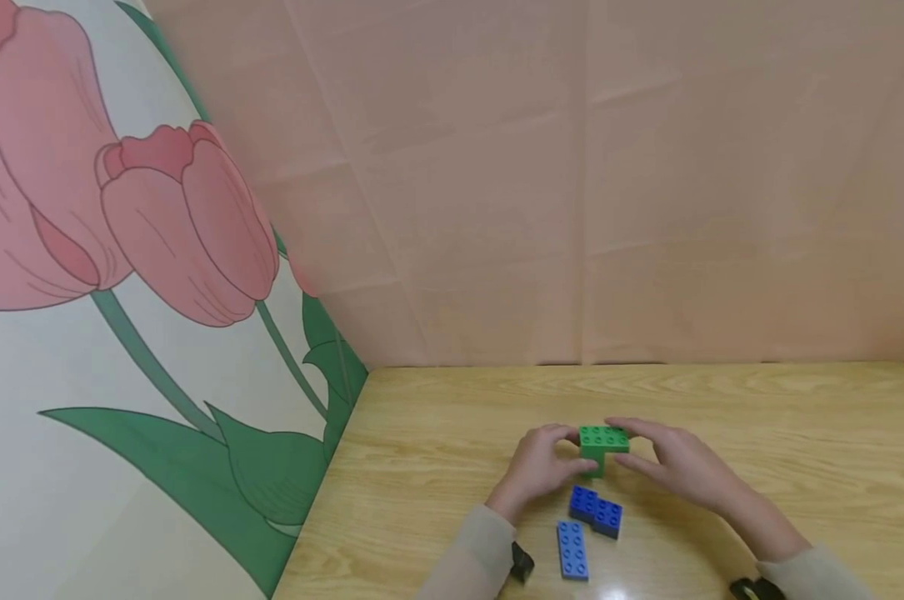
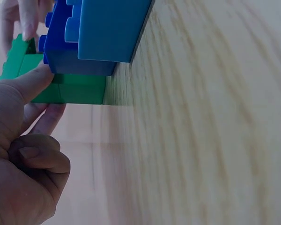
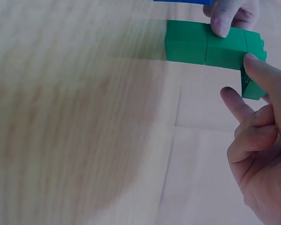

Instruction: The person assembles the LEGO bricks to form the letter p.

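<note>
A stack of green toy building bricks [image 1: 603,438] stands on the table, its top brick jutting out to the right over the narrower bricks beneath. My left hand [image 1: 537,471] pinches the stack from the left, the thumb on the near side of a lower brick and the fingers behind. From the other side my right hand [image 1: 687,462] holds the jutting end of the top brick between thumb and fingers; in the right wrist view that thumb lies against the top green brick [image 3: 255,47]. Two joined dark blue bricks [image 1: 596,511] lie just in front of the stack, offset from each other.
Nearer the person lies a lighter blue brick [image 1: 572,550], studs up. The wooden table [image 1: 437,483] meets a pink cloth-like backdrop [image 1: 481,208] at its far edge. A wall with painted tulips [image 1: 189,217] runs along the left side.
</note>
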Motion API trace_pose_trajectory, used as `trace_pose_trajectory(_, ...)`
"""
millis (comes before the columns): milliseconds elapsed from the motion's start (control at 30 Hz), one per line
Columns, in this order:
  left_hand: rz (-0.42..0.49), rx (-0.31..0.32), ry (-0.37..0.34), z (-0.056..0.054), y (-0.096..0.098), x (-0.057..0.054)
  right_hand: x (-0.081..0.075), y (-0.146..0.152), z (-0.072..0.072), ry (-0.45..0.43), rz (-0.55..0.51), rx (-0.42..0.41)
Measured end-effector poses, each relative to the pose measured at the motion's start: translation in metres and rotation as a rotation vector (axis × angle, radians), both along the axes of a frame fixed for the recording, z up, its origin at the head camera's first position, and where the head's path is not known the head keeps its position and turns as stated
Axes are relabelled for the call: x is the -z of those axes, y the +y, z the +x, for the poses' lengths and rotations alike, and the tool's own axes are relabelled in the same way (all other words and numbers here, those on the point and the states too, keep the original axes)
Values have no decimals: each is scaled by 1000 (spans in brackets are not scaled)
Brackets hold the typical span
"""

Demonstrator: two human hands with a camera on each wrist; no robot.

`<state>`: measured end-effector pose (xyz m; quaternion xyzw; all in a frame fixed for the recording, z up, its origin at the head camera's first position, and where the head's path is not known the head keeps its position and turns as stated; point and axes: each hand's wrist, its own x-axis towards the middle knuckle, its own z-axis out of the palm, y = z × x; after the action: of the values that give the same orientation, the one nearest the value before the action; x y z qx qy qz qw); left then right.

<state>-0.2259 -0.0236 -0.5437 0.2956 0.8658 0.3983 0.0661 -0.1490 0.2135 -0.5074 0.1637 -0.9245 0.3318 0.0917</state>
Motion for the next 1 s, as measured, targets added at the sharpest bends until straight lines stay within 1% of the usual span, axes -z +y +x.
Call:
trace_pose_trajectory(100, -1, -7, 1, -1, 1, 1, 2, 2, 1, -15, -1, 4)
trace_pose_trajectory(433, -6, -30, -14, -4, 6, -1, 5, 8, 11, 42, 33, -1)
trace_pose_trajectory(533, -12, -38, -20, -5, 7, -2, 5, 8, 15, 32, 37, -5)
trace_pose_trajectory(600, -14, -41, -25, -5, 8, -2, 5, 8, 18, 42, 43, -9)
trace_pose_trajectory(733, -15, -42, -27, -7, 10, -1, 5, 7, 22, 50, 25, -13)
trace_pose_trajectory(833, -14, -48, -24, -8, 10, -1, 3, 7, 24, 39, 9, -9)
trace_pose_trajectory(1000, -18, -55, -23, -10, 11, 1, 1, 5, 27, 29, 64, 11)
